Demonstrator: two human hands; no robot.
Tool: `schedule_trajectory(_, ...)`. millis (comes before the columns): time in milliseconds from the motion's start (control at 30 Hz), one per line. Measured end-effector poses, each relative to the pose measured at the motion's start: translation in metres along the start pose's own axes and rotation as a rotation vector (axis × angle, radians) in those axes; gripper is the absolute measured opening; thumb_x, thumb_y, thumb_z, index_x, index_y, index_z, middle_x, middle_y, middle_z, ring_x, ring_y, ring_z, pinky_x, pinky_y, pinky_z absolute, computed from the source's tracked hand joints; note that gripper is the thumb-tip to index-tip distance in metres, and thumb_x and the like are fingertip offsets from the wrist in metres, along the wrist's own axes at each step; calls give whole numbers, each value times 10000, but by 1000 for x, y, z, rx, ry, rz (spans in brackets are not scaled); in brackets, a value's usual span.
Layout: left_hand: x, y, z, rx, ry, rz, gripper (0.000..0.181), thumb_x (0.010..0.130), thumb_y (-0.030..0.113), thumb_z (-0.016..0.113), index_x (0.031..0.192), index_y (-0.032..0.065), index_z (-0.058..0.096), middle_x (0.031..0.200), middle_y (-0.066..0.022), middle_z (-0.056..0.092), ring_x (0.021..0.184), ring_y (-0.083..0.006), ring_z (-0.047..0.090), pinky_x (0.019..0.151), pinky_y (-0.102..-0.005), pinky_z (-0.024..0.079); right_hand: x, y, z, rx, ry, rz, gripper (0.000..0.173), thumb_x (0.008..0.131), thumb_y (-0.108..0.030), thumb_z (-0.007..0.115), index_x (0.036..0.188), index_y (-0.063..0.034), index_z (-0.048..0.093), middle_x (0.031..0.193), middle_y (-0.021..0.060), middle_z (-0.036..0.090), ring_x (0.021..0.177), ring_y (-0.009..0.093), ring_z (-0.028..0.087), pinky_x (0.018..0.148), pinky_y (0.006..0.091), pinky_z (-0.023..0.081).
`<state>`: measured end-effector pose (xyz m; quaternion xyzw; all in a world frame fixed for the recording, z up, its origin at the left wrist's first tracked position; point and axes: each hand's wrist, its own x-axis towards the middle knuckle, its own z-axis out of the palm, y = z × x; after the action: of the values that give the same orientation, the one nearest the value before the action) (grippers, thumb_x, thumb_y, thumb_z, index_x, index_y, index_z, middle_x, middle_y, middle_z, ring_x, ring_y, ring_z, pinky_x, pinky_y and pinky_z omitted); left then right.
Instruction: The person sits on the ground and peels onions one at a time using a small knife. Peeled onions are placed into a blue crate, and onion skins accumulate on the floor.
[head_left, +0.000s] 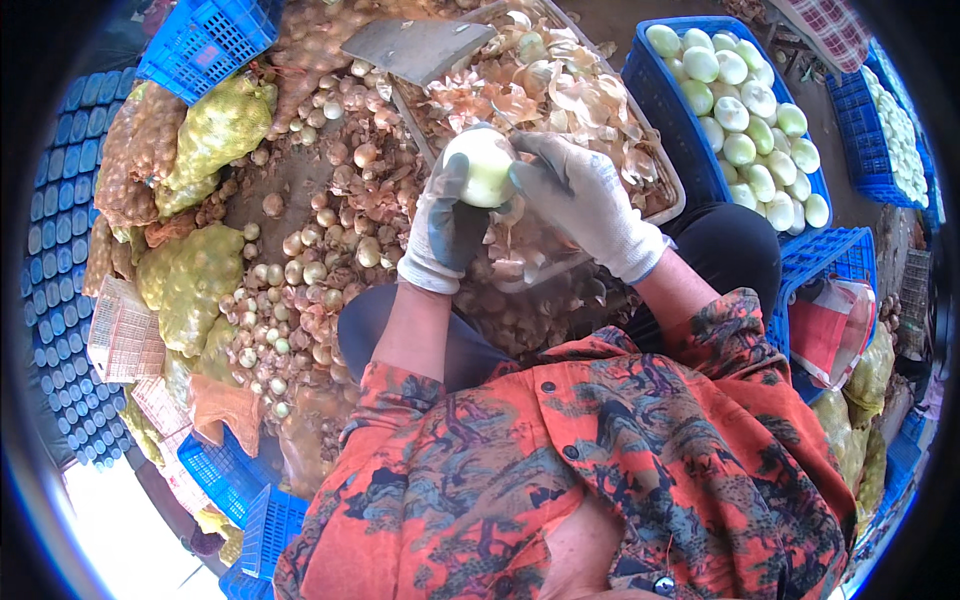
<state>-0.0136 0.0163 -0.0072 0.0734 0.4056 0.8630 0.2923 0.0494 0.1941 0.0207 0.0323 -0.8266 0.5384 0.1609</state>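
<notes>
A large peeled pale onion (482, 169) is held before me, above a tray heaped with loose onion skins (600, 97). My left hand (452, 202), in a white and grey work glove, grips the onion from its left side and from below. My right hand (574, 184), gloved alike, is at the onion's right side with its thumb near the surface. From its fingers a thin dark blade, perhaps a small knife (501, 115), sticks out over the onion's top; its handle is hidden in the hand.
Unpeeled onions (315, 255) lie on the floor at left, with filled mesh sacks (199, 285) and blue crates (206, 49) beyond. A grey board (420, 49) rests on the tray's far left edge. At right stands a blue crate of peeled onions (637, 67), near another blue crate (821, 251).
</notes>
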Motion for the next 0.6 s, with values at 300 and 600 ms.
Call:
schedule_trajectory(300,8,3,7,47,22,107,716,830,295,796,1394,-7,474,1286,-128,597,1208,-258,586,1053,-403,477,-12,5,0,-205,-74,-27,105,906,-141,653,883,-50,608,735,193,620,712,388,653,620,454,507)
schedule_trajectory(600,5,-8,15,239,159,157,649,772,213,796,1314,-17,521,1207,-115,614,1099,-219,623,950,-354,539,-5,20,4,-383,-139,77,90,879,-87,598,934,-16,607,829,231,645,829,422,657,745,489,513)
